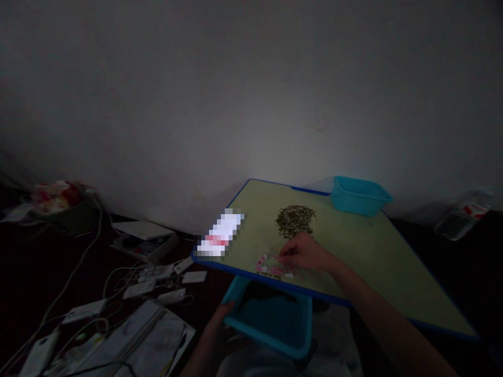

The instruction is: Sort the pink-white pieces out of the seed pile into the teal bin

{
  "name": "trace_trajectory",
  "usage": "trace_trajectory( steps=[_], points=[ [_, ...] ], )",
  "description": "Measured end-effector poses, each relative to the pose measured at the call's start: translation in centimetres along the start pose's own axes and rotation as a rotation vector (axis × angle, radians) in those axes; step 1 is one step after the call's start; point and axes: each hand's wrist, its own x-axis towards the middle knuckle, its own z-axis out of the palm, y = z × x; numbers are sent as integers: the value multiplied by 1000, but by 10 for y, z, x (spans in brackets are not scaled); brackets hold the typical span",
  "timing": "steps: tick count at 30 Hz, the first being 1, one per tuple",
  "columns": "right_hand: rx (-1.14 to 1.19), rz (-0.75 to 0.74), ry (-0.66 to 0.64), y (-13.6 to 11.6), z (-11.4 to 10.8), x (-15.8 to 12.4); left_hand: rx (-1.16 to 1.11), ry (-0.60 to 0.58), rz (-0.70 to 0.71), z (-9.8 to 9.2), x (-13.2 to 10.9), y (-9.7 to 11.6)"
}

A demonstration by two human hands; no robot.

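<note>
My left hand (222,314) grips the left rim of a blue plastic basin (307,330), which sits over my lap under the table's front edge. The inside of that basin is dark. Over the tabletop, my right hand (302,252) has its thumb and fingers pinched together. Whatever lies between the fingertips is too small to name. Just left of them, near the front edge, lie small pink and white pieces (276,271). Beyond my right hand is a loose pile of small brownish-green bits (295,219), whose kind I cannot make out.
The pale table (385,262) has a blue edge. A second blue basin (359,196) stands at its back right, and a bright, blurred-out phone-like screen (220,234) lies at the left. Cables, white devices (194,277) and papers cover the floor at left. A wall rises behind.
</note>
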Motion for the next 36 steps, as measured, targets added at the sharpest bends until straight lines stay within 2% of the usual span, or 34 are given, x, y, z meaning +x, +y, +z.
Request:
trace_trajectory(
  steps=[6,11,15,20,22,24,27,31,33,36],
  points=[
    [143,52,-11,-5,10,-7,31,-27,-11,1,-2,2],
    [114,48,50,-4,12,-10,55,-13,-3,2,-4,0],
    [148,23,14,-5,11,-11,39,15,-11,3,-3,-1],
    [192,27,-13,-8,9,-14,17,-12,-19,5,-9,1],
    [206,45,-21,-9,1,-17,29,12,-10,7,-11,1],
    [205,72,24,-5,-15,-20,29,25,-15,8,-12,0],
    [174,114,234,11,-51,-28,12,20,-24,7,-9,-4],
    [71,150,421,52,-94,-40,31,-2,-38,5,-2,-7],
    [49,192,469,73,-101,-45,53,-14,-61,5,0,-7],
    [38,232,498,91,-94,-48,77,4,-81,7,2,-7]
  ],
)
